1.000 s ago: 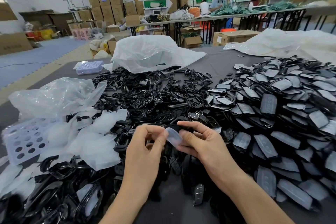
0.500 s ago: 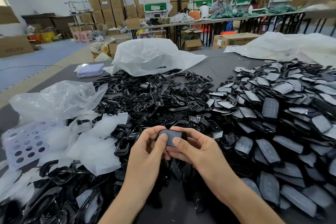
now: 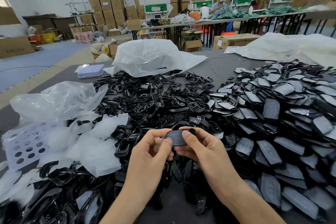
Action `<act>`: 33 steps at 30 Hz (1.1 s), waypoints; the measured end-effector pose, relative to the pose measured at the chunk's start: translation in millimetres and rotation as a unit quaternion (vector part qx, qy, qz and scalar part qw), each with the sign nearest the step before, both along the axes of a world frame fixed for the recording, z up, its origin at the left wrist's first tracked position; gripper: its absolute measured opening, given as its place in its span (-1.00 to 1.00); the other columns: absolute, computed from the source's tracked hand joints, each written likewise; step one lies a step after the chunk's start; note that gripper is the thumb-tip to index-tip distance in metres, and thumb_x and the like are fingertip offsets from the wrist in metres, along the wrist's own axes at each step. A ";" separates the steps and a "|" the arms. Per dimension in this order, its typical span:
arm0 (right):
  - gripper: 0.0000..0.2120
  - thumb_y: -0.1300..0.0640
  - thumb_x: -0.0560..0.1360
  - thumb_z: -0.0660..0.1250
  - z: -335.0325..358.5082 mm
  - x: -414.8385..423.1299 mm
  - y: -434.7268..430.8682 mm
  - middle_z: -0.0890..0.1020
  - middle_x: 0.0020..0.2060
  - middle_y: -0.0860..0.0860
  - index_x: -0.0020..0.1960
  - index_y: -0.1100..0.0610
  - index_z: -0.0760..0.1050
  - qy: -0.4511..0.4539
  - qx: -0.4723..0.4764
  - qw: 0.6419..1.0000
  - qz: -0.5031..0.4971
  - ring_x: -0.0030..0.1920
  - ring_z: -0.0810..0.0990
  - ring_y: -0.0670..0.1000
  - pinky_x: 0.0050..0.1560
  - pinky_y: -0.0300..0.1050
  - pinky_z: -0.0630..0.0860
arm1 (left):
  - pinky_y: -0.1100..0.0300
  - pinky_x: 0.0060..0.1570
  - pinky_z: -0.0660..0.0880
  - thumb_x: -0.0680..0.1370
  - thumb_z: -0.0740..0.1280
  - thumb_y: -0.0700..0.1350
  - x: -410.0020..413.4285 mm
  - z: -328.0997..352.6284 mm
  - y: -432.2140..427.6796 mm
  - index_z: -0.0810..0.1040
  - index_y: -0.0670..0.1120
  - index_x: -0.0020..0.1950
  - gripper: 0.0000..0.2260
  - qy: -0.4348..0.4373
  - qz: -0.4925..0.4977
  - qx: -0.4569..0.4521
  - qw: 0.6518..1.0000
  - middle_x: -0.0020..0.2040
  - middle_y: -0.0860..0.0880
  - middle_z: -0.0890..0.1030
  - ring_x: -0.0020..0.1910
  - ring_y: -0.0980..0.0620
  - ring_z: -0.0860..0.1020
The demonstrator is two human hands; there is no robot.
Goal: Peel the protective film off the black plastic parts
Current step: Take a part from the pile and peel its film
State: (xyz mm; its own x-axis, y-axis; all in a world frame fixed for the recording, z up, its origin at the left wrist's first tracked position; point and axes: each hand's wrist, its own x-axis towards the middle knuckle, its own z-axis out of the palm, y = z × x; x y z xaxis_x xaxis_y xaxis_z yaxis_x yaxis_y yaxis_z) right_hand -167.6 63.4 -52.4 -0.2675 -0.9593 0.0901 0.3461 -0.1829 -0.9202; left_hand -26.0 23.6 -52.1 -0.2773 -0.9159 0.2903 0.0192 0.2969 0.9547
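Now both hands hold one black part point(image 3: 176, 139) in the air, over the middle of the near edge of the table point(image 3: 218, 68). The left hand point(image 3: 151, 152) pinches its left end, thumb on top and fingers curled under. The right hand point(image 3: 201, 149) pinches the right end in the same way. The dull grey film point(image 3: 175, 135) seems to cover the upper face completely, so I judge that the peeling has not started yet.

To do this step well, one hand should keep the part steady by its edges. A nail of the other hand should search for a corner of the film and lift it. The pull should then be low and slow, so the film comes off in one piece and no finger marks the glossy face.

On the right side of the table lies a big heap of covered parts point(image 3: 272, 114). A heap of black frames point(image 3: 154, 100) fills the middle. Clear bags point(image 3: 60, 100) and a pale tray with holes point(image 3: 23, 143) are at the left edge, and a white sack point(image 3: 151, 56) is at the far edge. Behind the table the room has stacked cartons point(image 3: 109, 11) and long benches point(image 3: 209, 22), where some people work.
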 end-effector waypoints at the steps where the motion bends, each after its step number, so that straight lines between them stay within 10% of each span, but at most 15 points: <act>1: -0.84 0.04 0.46 0.41 -0.6 0.3 -0.3 0.74 -0.09 0.14 -0.03 0.05 0.71 -0.006 -0.001 1.000 0.004 -0.16 0.73 0.05 -0.12 -0.24 0.63 | 0.38 -0.23 0.49 0.58 0.36 -0.23 -0.3 0.2 0.2 0.64 -0.01 0.01 -0.87 0.000 -0.001 -0.001 1.000 -0.37 0.02 0.58 -0.34 0.13 0.57; 6: -0.80 0.18 0.60 0.35 -2.5 -2.2 -1.4 0.73 -0.12 0.13 -0.11 -0.02 0.69 -0.027 0.021 0.999 0.038 -0.21 0.71 0.04 -0.16 -0.21 0.62 | 0.37 -0.22 0.49 0.58 0.37 -0.25 -0.2 1.2 0.6 0.65 -0.01 0.00 -0.85 -0.002 -0.001 -0.007 1.000 -0.39 0.00 0.57 -0.36 0.12 0.55; 14: -0.90 0.01 0.30 0.53 -2.8 -12.7 -0.7 0.69 -0.26 0.06 -0.20 -0.06 0.65 0.005 0.022 0.996 0.092 -0.27 0.67 0.00 -0.22 -0.22 0.58 | 0.38 -0.25 0.47 0.56 0.39 -0.25 -2.3 -0.4 8.3 0.71 0.05 0.05 -0.79 -0.025 -0.027 -0.031 0.999 -0.31 0.04 0.61 -0.33 0.16 0.54; 24: -0.86 0.20 0.46 0.46 1.2 -17.0 2.6 0.64 -0.29 0.06 -0.20 0.01 0.57 0.045 0.026 0.998 0.044 -0.33 0.62 0.00 -0.27 -0.24 0.54 | 0.41 0.05 0.45 0.65 0.22 -0.16 -1.3 3.1 14.8 0.55 0.09 0.31 -0.71 -0.173 0.008 -0.256 0.951 0.08 0.18 0.58 0.07 0.12 0.60; 33: -0.86 0.26 0.53 0.39 -1.7 -15.4 2.7 0.58 -0.27 0.12 -0.15 0.13 0.47 0.009 0.066 0.997 -0.024 -0.34 0.60 0.00 -0.32 -0.19 0.54 | 0.20 -0.38 0.48 0.59 0.18 -0.10 -5.6 0.0 27.0 0.48 0.15 0.27 -0.71 -0.350 -0.070 -0.354 0.864 -0.07 0.15 0.50 -0.31 0.11 0.49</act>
